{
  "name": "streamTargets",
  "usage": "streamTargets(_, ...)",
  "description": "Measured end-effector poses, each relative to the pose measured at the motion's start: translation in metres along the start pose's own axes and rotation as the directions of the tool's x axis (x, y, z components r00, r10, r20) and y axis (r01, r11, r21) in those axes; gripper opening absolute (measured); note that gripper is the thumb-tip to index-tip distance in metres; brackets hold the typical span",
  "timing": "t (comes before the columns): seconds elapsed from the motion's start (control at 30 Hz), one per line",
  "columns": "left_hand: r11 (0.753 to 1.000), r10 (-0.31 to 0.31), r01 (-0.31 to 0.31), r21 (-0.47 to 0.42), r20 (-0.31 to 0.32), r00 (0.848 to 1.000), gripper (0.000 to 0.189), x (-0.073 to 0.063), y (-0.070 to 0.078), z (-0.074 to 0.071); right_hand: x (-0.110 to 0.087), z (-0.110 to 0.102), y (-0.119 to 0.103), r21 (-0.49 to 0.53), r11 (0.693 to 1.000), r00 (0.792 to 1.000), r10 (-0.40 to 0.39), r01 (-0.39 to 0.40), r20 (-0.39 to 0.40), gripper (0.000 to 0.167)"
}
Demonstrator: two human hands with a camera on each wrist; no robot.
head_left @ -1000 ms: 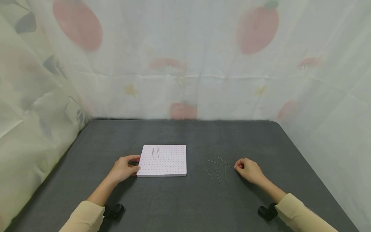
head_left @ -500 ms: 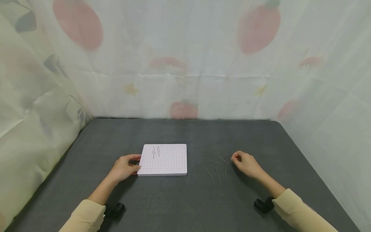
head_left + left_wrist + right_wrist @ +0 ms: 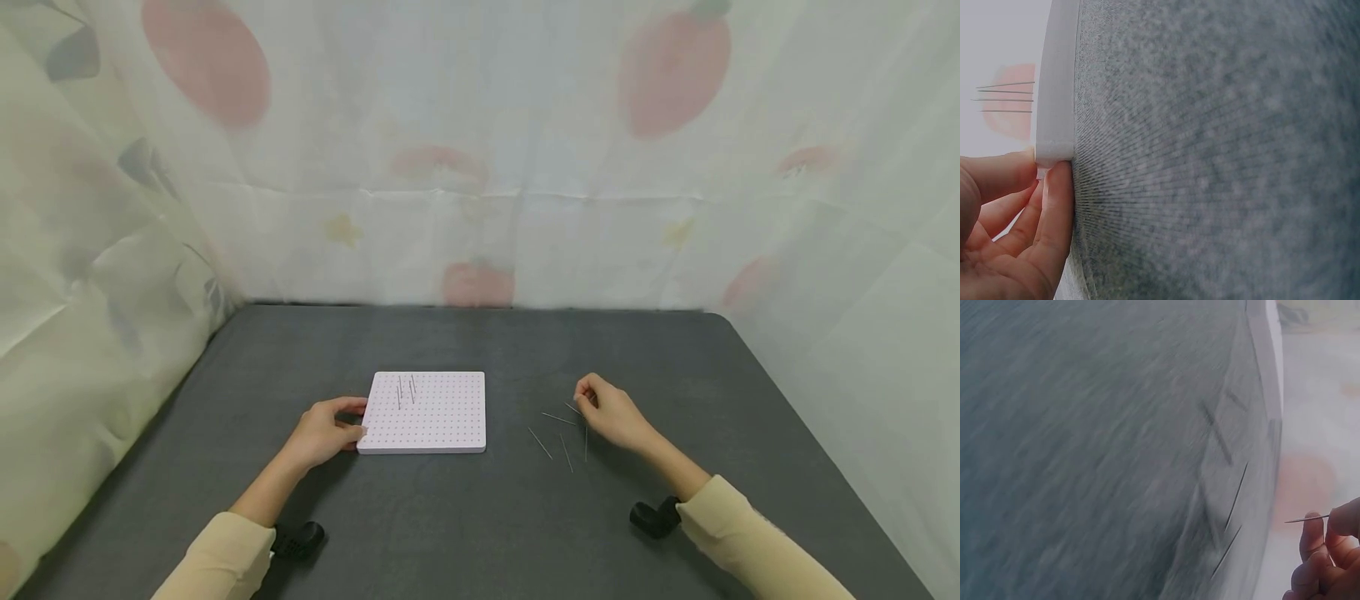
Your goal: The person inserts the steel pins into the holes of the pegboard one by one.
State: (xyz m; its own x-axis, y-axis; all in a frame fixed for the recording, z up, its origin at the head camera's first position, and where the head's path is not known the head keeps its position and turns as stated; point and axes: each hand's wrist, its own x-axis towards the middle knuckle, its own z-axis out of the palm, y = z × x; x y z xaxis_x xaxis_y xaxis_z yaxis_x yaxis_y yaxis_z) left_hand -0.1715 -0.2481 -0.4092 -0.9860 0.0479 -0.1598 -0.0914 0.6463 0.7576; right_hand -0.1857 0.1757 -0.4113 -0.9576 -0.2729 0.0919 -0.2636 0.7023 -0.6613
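A white perforated board (image 3: 442,429) lies on the dark table. Several thin metal pins (image 3: 1004,100) stand upright in it, near its far left part. At the board's left edge my left hand (image 3: 321,433) grips it, thumb on the top and fingers against the side. My right hand (image 3: 611,414) is above the table to the right of the board. In the right wrist view its thumb and finger pinch one metal pin (image 3: 1302,519), held roughly level. Several loose pins (image 3: 540,443) lie scattered just left of and below that hand.
The dark grey table (image 3: 480,525) extends around the board. A printed curtain (image 3: 555,233) hangs behind it and along both sides. Each wrist carries a black camera mount, such as the one (image 3: 300,540) on the left.
My right hand has lifted from the table at the right with a pin and moved left and away, over the loose pins. The left hand has kept its place at the board.
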Motion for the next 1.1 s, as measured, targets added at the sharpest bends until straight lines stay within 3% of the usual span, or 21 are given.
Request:
streamTargets(0.53, 1.000, -0.016, 0.016, 0.006, -0.001, 1.000, 0.048, 0.004, -0.004, 0.001, 0.022, 0.023, -0.032, 0.073, 0.997, 0.999, -0.038, 0.037, 0.024, 0.006)
streamTargets(1.1, 1.000, 0.010, -0.010, 0.005, -0.003, 1.000, 0.046, 0.001, -0.002, 0.001, 0.040, 0.044, -0.058, 0.159, 0.986, 0.998, -0.058, 0.055, 0.011, 0.005)
